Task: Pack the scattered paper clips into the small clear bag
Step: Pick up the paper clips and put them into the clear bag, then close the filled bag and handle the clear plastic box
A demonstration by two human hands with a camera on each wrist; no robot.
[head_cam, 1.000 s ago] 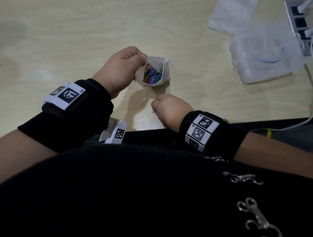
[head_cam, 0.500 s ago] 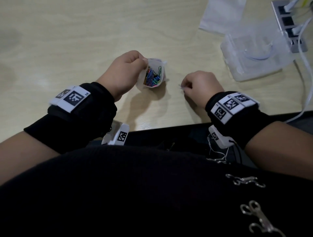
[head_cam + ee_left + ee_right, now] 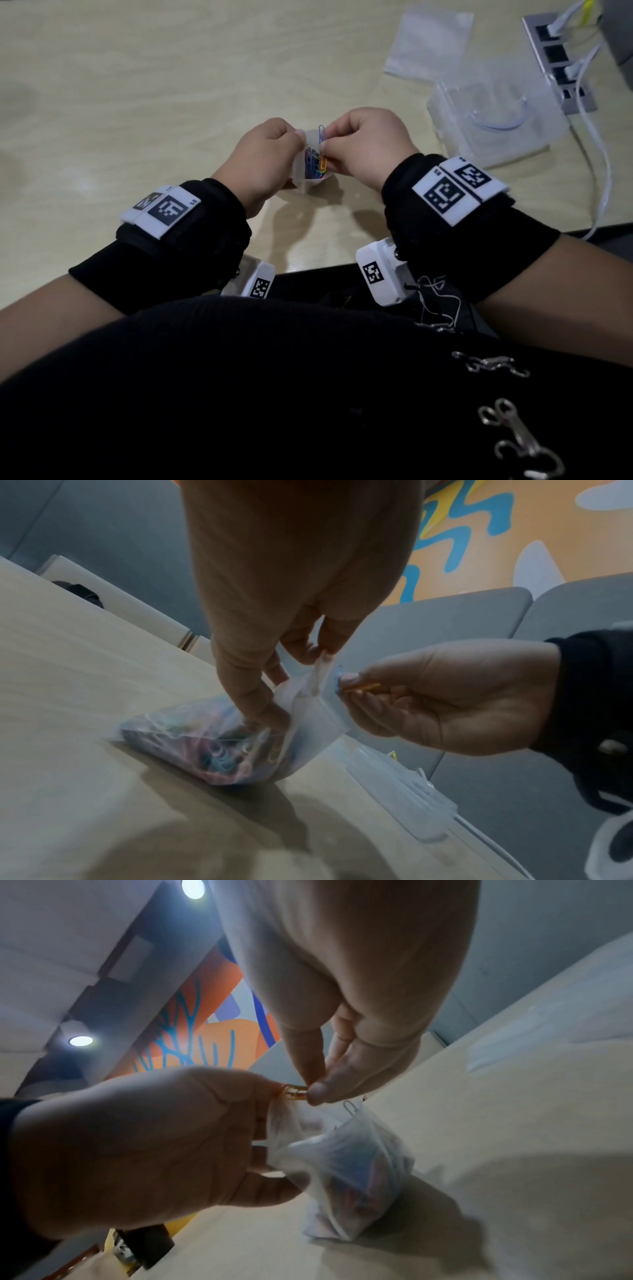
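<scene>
The small clear bag (image 3: 310, 173) stands on the pale wooden table (image 3: 137, 102), holding several coloured paper clips. My left hand (image 3: 295, 137) pinches the bag's rim and keeps the mouth up. My right hand (image 3: 328, 144) is right at the mouth and pinches a blue paper clip (image 3: 321, 133) and an orange paper clip (image 3: 323, 165). In the left wrist view the bag (image 3: 222, 745) bulges with clips while the right hand (image 3: 346, 685) holds the clips against the rim. In the right wrist view the orange clip (image 3: 294, 1095) sits between thumb and finger above the bag (image 3: 356, 1164).
A clear plastic box (image 3: 489, 113) lies to the right, with a flat clear bag (image 3: 428, 44) behind it. A grey socket strip (image 3: 555, 58) with white cables (image 3: 603, 154) sits at the far right. The table's front edge (image 3: 308, 270) is close to my body.
My right hand has moved from near the table's front edge, up and left, to the bag's mouth with clips pinched. My left hand kept hold of the bag.
</scene>
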